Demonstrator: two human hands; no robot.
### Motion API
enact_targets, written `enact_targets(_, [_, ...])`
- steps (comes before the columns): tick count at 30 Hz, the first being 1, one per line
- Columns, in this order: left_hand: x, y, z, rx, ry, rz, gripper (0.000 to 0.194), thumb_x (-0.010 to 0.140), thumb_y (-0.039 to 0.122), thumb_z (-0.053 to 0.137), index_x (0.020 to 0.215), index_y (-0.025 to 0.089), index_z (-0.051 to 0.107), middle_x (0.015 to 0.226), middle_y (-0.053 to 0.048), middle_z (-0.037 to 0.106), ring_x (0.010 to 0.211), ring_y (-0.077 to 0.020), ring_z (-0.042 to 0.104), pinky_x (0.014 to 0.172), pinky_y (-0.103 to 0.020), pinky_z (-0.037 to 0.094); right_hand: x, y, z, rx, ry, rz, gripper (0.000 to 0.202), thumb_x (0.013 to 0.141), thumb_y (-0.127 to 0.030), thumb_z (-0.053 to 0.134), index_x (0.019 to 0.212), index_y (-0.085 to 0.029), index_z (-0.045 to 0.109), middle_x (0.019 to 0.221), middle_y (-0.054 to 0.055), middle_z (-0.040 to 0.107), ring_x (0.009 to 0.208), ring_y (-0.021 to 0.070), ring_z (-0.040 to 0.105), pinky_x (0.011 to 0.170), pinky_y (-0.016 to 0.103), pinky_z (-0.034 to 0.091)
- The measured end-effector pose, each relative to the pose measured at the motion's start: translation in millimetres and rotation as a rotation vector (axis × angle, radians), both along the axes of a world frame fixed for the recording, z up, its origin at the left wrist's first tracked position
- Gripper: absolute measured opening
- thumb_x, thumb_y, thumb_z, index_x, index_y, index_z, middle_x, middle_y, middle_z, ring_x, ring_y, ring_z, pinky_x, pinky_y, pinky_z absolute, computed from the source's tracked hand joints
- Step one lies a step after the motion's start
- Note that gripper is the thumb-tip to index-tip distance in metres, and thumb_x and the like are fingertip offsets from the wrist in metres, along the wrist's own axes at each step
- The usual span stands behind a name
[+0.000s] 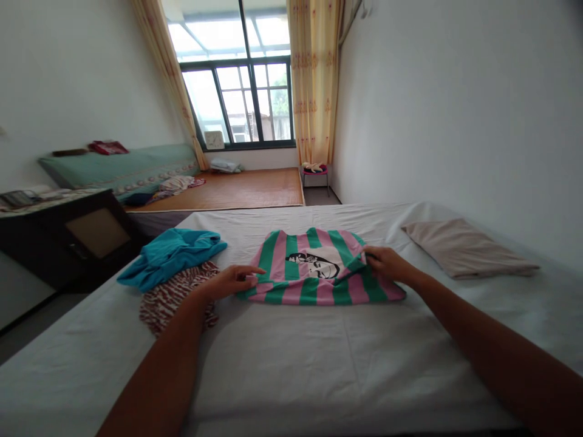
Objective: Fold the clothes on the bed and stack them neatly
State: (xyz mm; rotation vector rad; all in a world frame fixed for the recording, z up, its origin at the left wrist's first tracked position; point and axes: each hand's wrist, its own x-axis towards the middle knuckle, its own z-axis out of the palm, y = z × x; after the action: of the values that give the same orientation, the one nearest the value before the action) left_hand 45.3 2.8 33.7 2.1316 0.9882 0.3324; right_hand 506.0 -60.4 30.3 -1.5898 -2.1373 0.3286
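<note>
The right hand (381, 263) is pinching a green-and-pink striped fabric garment (310, 286); by the garment's left edge, the left hand (234, 280) is curling, grip unclear.

The left arm (168, 358) runs off the bottom edge, and the right arm (483, 340) off the lower right. The fingertips of the right hand (386, 264) are lost in the striped shirt (330, 291), whose fold covers part of the print (324, 264). The left forearm and the blue garment (175, 255) hide parts of the patterned cloth (170, 297). The left edge cuts the dark cabinet (54, 233); the top edge cuts both curtains (315, 79). The clock (214, 140) is too small to read, the bundle (313, 165) on the stool too small to identify.
</note>
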Motion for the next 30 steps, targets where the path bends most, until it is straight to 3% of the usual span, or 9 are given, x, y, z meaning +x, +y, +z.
enact_targets(3, [-2, 2, -0.6, 0.025, -0.003, 0.058, 0.056, 0.082, 0.052, 0.055, 0.120, 0.013, 0.064, 0.064, 0.002, 0.053, 0.055, -0.0093, 0.041, 0.050, -0.018, 0.031, -6, 26, 6.0, 0.087, 0.037, -0.180, 0.029, 0.091, -0.038, 0.042, 0.092, -0.020, 0.065, 0.071, 0.003, 0.068, 0.071, 0.0197, 0.064, 0.068, 0.028, 0.047])
enact_targets(9, [-1, 7, -7.9, 0.243, 0.062, 0.221, 0.041, 0.080, 0.050, 0.056, 0.101, 0.021, 0.075, 0.084, -0.003, 0.072, 0.072, -0.0182, 0.061, 0.064, -0.023, 0.045, -5, 67, -0.7, 0.136, 0.109, -0.182, 0.036, 0.085, -0.030, 0.055, 0.120, -0.020, 0.058, 0.123, 0.011, 0.063, 0.083, 0.0180, 0.066, 0.083, 0.032, 0.049])
enact_targets(14, [3, 21, -14.2, 0.261, -0.006, 0.345, 0.046, 0.080, 0.052, 0.052, 0.100, 0.018, 0.074, 0.089, -0.005, 0.075, 0.075, -0.0215, 0.066, 0.068, -0.028, 0.050, 14, 87, -20.7, 0.042, 0.122, -0.433, 0.039, 0.085, -0.034, 0.057, 0.119, -0.014, 0.059, 0.119, 0.017, 0.066, 0.109, 0.0274, 0.062, 0.093, 0.038, 0.047])
enact_targets(16, [8, 29, -14.0, 0.270, -0.003, 0.376, 0.047, 0.078, 0.051, 0.051, 0.103, 0.017, 0.073, 0.091, -0.006, 0.075, 0.080, -0.0229, 0.067, 0.072, -0.030, 0.051, 15, 92, -30.2, 0.027, 0.138, -0.447, 0.042, 0.082, -0.036, 0.061, 0.118, -0.014, 0.060, 0.113, 0.016, 0.068, 0.109, 0.0277, 0.062, 0.092, 0.039, 0.048])
enact_targets(19, [18, 45, -10.3, 0.324, 0.049, 0.346, 0.045, 0.078, 0.047, 0.051, 0.106, 0.018, 0.071, 0.103, -0.007, 0.073, 0.091, -0.0240, 0.067, 0.083, -0.033, 0.051, 7, 94, -33.2, 0.068, 0.283, -0.323, 0.037, 0.077, -0.031, 0.064, 0.111, -0.017, 0.064, 0.108, 0.010, 0.071, 0.105, 0.0233, 0.064, 0.093, 0.037, 0.048])
enact_targets(22, [31, 66, -4.7, 0.408, 0.116, 0.334, 0.045, 0.079, 0.043, 0.053, 0.114, 0.019, 0.068, 0.115, -0.009, 0.069, 0.100, -0.0243, 0.065, 0.092, -0.034, 0.048, 0, 85, -15.0, 0.051, 0.531, 0.013, 0.023, 0.076, -0.031, 0.063, 0.093, -0.017, 0.070, 0.095, 0.007, 0.073, 0.096, 0.0212, 0.067, 0.092, 0.036, 0.049])
enact_targets(26, [50, 93, -5.3, 0.466, 0.146, 0.393, 0.048, 0.081, 0.038, 0.053, 0.122, 0.016, 0.063, 0.124, -0.012, 0.063, 0.114, -0.0265, 0.059, 0.099, -0.037, 0.045, 0, 63, 14.1, -0.453, 0.507, 0.453, 0.034, 0.074, -0.041, 0.069, 0.096, -0.015, 0.071, 0.093, 0.008, 0.073, 0.087, 0.0207, 0.067, 0.078, 0.032, 0.051])
enact_targets(28, [59, 101, -12.5, 0.461, 0.133, 0.447, 0.048, 0.084, 0.036, 0.051, 0.125, 0.013, 0.060, 0.127, -0.014, 0.061, 0.120, -0.0270, 0.055, 0.102, -0.039, 0.042, -1, 57, 15.6, -0.576, 0.475, 0.401, 0.043, 0.077, -0.050, 0.066, 0.101, -0.015, 0.068, 0.092, 0.009, 0.073, 0.080, 0.0200, 0.067, 0.068, 0.029, 0.051])
enact_targets(30, [66, 105, -22.7, 0.444, 0.115, 0.486, 0.049, 0.086, 0.035, 0.049, 0.128, 0.012, 0.057, 0.130, -0.015, 0.060, 0.123, -0.0269, 0.053, 0.104, -0.040, 0.041, -5, 60, 8.2, -0.422, 0.461, 0.166, 0.047, 0.081, -0.058, 0.057, 0.096, -0.014, 0.066, 0.085, 0.008, 0.072, 0.071, 0.0181, 0.066, 0.060, 0.027, 0.048])
